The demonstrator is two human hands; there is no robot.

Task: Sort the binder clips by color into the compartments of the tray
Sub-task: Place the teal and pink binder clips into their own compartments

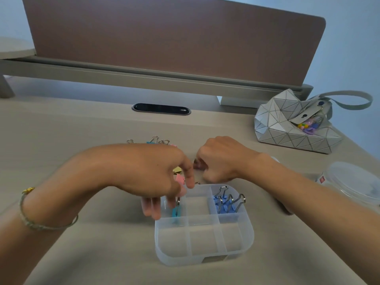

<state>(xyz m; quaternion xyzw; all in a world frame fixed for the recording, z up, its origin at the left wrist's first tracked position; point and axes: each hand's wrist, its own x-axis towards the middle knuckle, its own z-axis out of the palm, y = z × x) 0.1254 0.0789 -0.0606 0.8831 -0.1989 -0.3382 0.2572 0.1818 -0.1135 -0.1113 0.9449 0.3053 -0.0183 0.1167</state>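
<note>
- While the left hand (162, 177) pinches a teal binder clip (176, 212) over the tray's (205, 258) far-left compartment, blue clips (226, 204) sit to its right.
- Right hand (218, 159) is curled closed beyond the tray; whether it pinches anything cannot be told.

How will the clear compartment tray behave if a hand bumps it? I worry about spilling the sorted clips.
The tray looks like thin translucent plastic, so it is probably light and may slide on the smooth desk. It sits low and flat, so tipping seems unlikely. The blue clips fill one far corner compartment, adding little anchoring weight.
</note>
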